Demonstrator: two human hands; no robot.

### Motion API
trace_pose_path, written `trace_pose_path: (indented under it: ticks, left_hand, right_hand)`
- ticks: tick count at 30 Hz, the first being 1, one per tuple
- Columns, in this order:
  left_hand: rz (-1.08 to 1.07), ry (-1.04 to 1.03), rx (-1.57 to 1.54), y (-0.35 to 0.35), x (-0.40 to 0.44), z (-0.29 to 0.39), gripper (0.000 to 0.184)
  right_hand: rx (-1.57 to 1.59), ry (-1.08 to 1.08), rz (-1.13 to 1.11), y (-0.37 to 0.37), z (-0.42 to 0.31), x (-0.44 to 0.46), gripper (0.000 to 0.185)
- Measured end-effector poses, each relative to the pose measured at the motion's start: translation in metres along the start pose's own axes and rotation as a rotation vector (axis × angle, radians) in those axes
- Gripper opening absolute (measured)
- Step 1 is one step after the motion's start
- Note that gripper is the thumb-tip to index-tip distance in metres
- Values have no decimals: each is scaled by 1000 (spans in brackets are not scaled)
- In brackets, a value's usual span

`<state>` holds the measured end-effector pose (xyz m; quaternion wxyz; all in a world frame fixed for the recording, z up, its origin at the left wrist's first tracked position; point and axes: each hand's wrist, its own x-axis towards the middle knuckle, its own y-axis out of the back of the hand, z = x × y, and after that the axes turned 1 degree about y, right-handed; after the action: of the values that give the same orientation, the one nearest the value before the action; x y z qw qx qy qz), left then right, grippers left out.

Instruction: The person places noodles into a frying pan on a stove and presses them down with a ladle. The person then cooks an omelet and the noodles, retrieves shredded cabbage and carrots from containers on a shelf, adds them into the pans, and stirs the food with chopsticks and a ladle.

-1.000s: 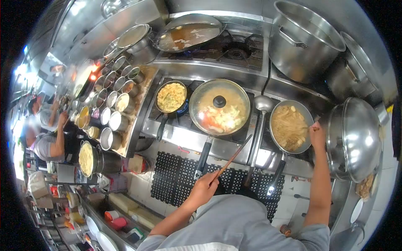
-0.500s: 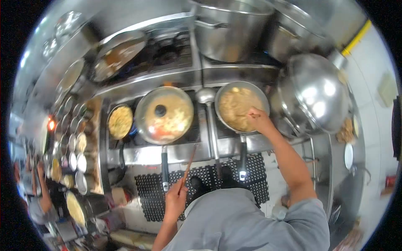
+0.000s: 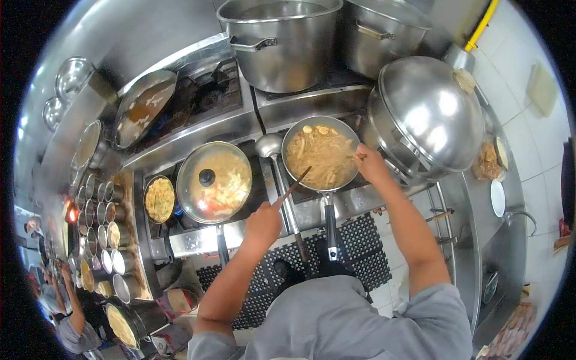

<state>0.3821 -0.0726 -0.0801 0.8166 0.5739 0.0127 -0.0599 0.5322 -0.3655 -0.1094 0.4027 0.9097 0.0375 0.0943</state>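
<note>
My left hand (image 3: 264, 223) is closed around brown wooden chopsticks (image 3: 295, 187), whose tips point up to the near left rim of a frying pan. In that pan (image 3: 327, 191) lie noodles (image 3: 318, 157) with pale pieces at the far side. My right hand (image 3: 370, 164) is closed at the pan's right rim on a brown wooden utensil, apparently chopsticks too; its tip blurs into the noodles. Left of this pan, a steel ladle (image 3: 269, 145) rests along the stove with its handle toward me. The noodle pan's black handle (image 3: 331, 231) points toward me, untouched.
A glass-lidded pan (image 3: 215, 180) and a small pan of food (image 3: 160, 201) stand to the left. Large stockpots (image 3: 285, 51) stand behind, a domed steel pot (image 3: 429, 117) to the right. Several metal containers (image 3: 114, 234) line the left counter, with another person (image 3: 78, 321) beyond.
My left hand has risen from below the stove edge toward the noodle pan, bringing the chopsticks near its rim. My right hand has shifted from over the noodles to the right rim.
</note>
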Motion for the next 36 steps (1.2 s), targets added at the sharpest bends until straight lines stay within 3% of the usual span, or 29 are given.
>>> trace_pose_path:
  ticks: [1, 3, 5, 8, 9, 11, 14, 18, 19, 21, 22, 26, 28, 33, 35, 36]
  left_hand:
    - [-6, -12, 52, 3, 11, 5, 42]
    - [46, -60, 71, 2, 26, 6, 43]
    - [67, -37, 117, 11, 37, 12, 43]
    - [140, -55, 127, 10, 46, 4, 39]
    - [144, -46, 129, 11, 46, 3, 38]
    - [133, -38, 130, 17, 46, 4, 36]
    - [82, 58, 52, 21, 44, 6, 36]
    - [88, 89, 35, 22, 44, -3, 37]
    - [85, 85, 33, 18, 42, -7, 37]
    - [60, 77, 38, 10, 45, -10, 37]
    - [42, 72, 46, 6, 48, -12, 37]
    - [74, -57, 68, -4, 61, -6, 32]
    - [55, -70, 68, -11, 68, -4, 32]
    - [-33, -63, 105, -11, 73, 0, 33]
    - [-11, -90, 78, -16, 72, -5, 34]
    - [-11, -89, 79, -18, 73, -6, 34]
  right_hand:
    - [3, -1, 4, -5, -7, 2, 10]
    - [370, -99, -133, -30, -41, -5, 10]
    - [231, 245, -122, -54, -64, -15, 9]
    - [291, 288, -96, -68, -55, 3, 9]
    - [294, 285, -104, -67, -49, 13, 9]
    - [-92, 35, 95, -62, -41, 39, 8]
    - [63, -55, 70, -83, -48, 46, 10]
    - [390, 187, -154, -68, -53, 36, 10]
    - [386, 179, -162, -57, -44, 41, 10]
    - [-94, -16, -1, -33, -33, 49, 11]
    - [-198, 32, 102, -37, -21, 48, 12]
    - [155, 160, -79, -47, -42, -12, 10]
    - [170, -25, -230, -15, -70, -26, 8]
    - [-73, 32, 46, -4, -37, -29, 9]
    - [118, 145, 83, -26, -45, -38, 9]
    - [174, 240, -5, -41, -45, -43, 9]
